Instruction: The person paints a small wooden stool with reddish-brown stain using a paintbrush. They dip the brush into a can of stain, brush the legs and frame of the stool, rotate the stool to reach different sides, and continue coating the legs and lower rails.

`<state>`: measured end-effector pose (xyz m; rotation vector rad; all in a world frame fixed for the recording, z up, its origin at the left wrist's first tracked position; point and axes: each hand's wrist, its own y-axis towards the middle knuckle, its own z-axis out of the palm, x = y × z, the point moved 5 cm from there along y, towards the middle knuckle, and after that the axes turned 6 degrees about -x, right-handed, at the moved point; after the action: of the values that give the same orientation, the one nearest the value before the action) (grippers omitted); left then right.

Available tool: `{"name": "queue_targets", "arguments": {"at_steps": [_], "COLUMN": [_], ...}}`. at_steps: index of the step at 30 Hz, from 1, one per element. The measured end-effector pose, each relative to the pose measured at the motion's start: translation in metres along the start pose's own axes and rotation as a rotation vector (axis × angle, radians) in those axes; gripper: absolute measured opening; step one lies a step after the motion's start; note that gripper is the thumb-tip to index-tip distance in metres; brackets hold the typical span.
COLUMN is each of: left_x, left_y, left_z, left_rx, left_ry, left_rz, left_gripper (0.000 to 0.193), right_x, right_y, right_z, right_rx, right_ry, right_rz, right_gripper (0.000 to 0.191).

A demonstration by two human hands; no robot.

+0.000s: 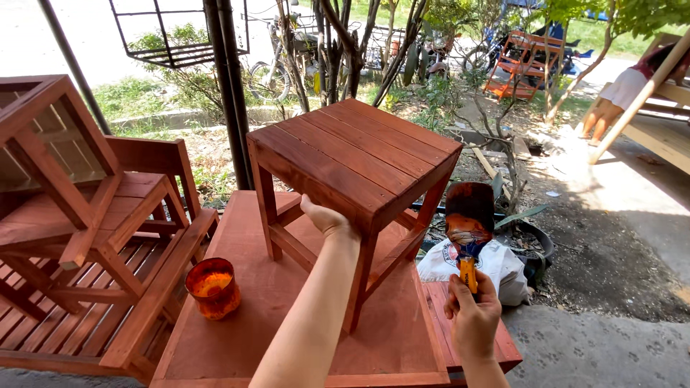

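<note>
Bright daylight overexposes the background, the shaded foreground stays sharp, and the edges bend slightly.

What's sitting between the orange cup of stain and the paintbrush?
In the head view, the left forearm and the stool's front leg cross that stretch, over the red-brown board. The orange cup stands left, the paintbrush right.

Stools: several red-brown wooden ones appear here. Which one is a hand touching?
The slatted stool standing on the board at centre; the left hand grips its front edge. The others sit stacked at left, untouched.
</note>
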<state>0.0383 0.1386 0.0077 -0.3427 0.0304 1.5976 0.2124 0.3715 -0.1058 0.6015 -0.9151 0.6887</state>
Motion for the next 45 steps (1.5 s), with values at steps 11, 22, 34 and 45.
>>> {"name": "queue_targets", "arguments": {"at_steps": [11, 22, 34, 45], "left_x": [-0.088, -0.156, -0.149, -0.075], "left_y": [0.070, 0.126, 0.181, 0.159], "left_z": [-0.048, -0.034, -0.058, -0.079], "left_rx": [-0.216, -0.225, -0.123, -0.196], "left_ry": [0.337, 0.318, 0.316, 0.225], "left_rz": [-0.220, -0.268, -0.384, -0.322], "left_gripper": [0.061, 0.045, 0.012, 0.011], "right_x": [0.002, -0.082, -0.121, -0.111], "right_y": [-0.072, -0.091, -0.058, 0.065], "right_z": [0.098, 0.215, 0.190, 0.099], "right_rx": [0.258, 0.285, 0.314, 0.406], "right_ry": [-0.078, -0.188, -0.483, -0.491], "right_rz": [-0.054, -0.276, -0.508, -0.460], "right_gripper": [0.016, 0.012, 0.020, 0.020]}}
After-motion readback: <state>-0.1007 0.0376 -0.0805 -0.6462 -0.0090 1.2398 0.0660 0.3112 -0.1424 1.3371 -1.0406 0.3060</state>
